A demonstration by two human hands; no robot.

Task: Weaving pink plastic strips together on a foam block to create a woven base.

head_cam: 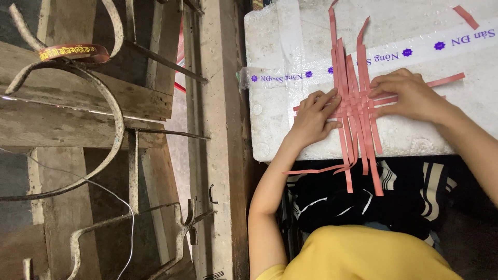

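I press my left hand (315, 115) flat on the woven patch of pink strips (357, 106), fingers spread and stretched toward three o'clock, palm down on the left edge of the weave. It grips nothing; it only pins the strips in place. My right hand (410, 96) lies at three o'clock from the weave, fingers loosely curled and their tips resting on the crosswise strips where they leave the patch. I cannot tell whether a strip is pinched between those fingertips or merely held down.

The weave sits near the six o'clock edge of the white foam box (290, 46) that serves me as a bench. Long strip ends run up toward twelve o'clock across a clear tape band with purple print (415, 49), and others hang over the near edge toward six o'clock, above the dark striped cloth (404, 197) on my lap. One loose pink scrap (466, 16) lies apart, at one o'clock from the weave, near the far corner of the box.

At nine o'clock from the box stands a wooden post (220, 140), and beyond it curved metal bars (111, 103) against weathered planks. A red and gold bangle-like ring (72, 53) rests up there at ten o'clock. My yellow shirt (358, 254) shows at six o'clock.
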